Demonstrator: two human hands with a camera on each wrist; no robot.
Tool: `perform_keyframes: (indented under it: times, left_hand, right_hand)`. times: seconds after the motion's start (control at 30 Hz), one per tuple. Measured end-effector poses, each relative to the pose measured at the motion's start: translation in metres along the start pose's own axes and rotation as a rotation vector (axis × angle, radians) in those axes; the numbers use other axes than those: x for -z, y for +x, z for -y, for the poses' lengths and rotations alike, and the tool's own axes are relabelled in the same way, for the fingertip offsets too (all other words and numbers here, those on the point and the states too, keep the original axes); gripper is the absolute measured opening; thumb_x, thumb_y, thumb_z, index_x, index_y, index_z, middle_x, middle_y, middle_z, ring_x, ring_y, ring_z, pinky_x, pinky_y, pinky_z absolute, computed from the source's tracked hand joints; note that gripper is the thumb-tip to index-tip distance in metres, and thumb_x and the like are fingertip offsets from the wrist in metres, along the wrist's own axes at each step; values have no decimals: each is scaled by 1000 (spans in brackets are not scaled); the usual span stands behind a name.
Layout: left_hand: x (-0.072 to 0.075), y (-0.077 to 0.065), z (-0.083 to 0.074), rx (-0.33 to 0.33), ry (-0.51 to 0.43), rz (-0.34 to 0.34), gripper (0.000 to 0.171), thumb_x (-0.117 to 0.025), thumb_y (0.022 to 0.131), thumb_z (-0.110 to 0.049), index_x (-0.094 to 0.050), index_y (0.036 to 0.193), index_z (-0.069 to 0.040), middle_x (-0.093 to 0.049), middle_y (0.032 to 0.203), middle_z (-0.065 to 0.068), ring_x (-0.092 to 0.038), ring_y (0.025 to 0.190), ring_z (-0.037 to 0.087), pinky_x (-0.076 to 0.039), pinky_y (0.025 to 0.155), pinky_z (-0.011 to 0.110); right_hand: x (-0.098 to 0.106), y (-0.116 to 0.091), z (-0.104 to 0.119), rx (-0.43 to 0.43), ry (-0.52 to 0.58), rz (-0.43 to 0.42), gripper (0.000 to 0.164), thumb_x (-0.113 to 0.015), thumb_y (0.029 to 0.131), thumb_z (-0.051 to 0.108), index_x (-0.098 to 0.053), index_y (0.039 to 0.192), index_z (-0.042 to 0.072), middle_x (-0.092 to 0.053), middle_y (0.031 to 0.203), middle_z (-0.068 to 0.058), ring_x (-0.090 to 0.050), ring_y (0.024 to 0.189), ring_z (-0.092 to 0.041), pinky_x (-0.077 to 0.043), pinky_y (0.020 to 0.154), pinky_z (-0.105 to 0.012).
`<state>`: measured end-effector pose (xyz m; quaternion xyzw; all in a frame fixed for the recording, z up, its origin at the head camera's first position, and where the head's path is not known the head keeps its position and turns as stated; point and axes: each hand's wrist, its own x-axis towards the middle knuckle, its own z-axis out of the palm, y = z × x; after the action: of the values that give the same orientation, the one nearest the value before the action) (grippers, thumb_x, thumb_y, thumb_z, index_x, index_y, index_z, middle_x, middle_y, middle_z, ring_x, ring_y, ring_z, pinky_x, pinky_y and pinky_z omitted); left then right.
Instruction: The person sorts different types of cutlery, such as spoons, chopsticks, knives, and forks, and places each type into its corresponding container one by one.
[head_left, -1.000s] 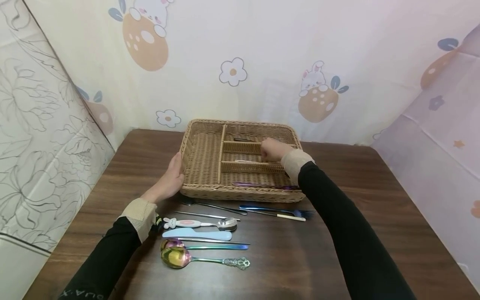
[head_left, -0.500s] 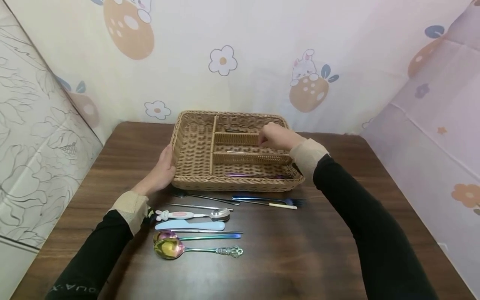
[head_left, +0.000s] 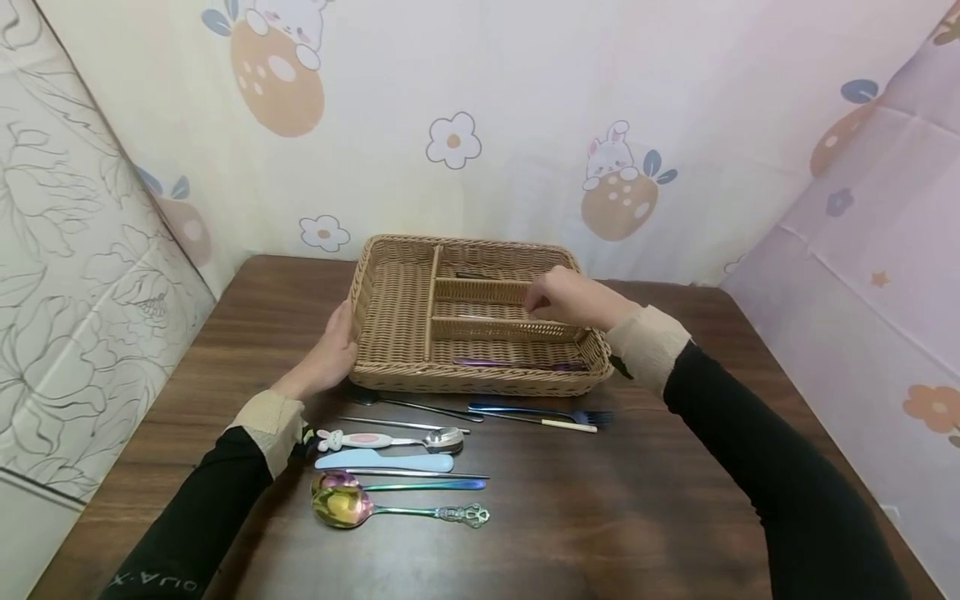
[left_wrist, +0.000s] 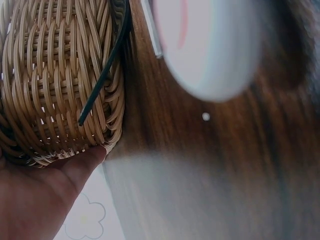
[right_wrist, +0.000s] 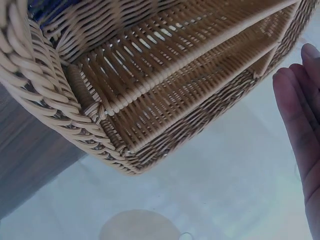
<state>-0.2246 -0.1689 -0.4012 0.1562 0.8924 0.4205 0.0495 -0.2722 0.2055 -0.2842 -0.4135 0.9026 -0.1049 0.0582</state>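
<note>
A wicker cutlery basket [head_left: 487,381] with a long left section and three right compartments stands at the back of the table. My left hand [head_left: 324,357] rests against its left end; in the left wrist view the thumb [left_wrist: 82,167] lies along the wicker wall, other fingers mostly hidden. Over the right compartments hovers my right hand [head_left: 572,298], fingers bent towards the thumb. The right wrist view shows those fingers [right_wrist: 295,115] with nothing visible between them. A purple utensil [head_left: 517,363] lies in the front compartment, a thin silvery one in the middle, a dark one [head_left: 472,275] in the back.
Before the basket lie a dark spoon [head_left: 420,407], blue fork [head_left: 532,412], cream-tipped utensil [head_left: 566,425], rabbit-handled spoon [head_left: 367,440], light-blue knife [head_left: 390,460], slim metal rods and two iridescent spoons, one ornate [head_left: 341,507]. A patterned curtain [head_left: 525,125] hangs behind.
My right hand has lifted out of the middle compartment and shifted slightly right above the basket. The left hand stays at the basket's left end. The view has shifted a little.
</note>
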Motion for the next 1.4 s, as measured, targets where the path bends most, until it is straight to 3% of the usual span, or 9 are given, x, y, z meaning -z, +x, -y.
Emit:
perform_keyframes:
  times: [0.33,0.73,1.17,1.4]
  left_hand:
    - [1,0,-2,-10,9,1,74,-34,93,4,11,150,14,11,158,35,7,147,45,-2,118,55]
    - [0,-4,-4,-20,-3,-9,75,-35,92,5,10,150,15,10,157,36,6,146,47,-3,118,57]
    - [-1,-4,-2,-26,3,-5,74,-35,92,5,10,150,15,11,157,36,7,146,46,-2,118,57]
    - [1,-4,-4,-20,6,0,74,-35,93,5,10,150,15,11,157,36,7,147,46,-2,118,57]
  right_hand:
    - [-1,-23,23,63,-11,3,6,-75,85,-1,-76,87,4,-71,82,-3,-65,72,-13,-56,66,-30]
    - [-22,-45,36,121,37,27,13,-75,86,2,-73,77,11,-62,72,8,-50,61,0,-47,55,-23]
    - [-56,-58,38,109,83,111,6,-74,86,1,-76,82,5,-69,77,4,-58,66,-1,-52,59,-22]
    - [-76,-67,44,175,-56,100,12,-77,83,2,-72,75,9,-68,73,4,-58,62,-3,-50,57,-22]
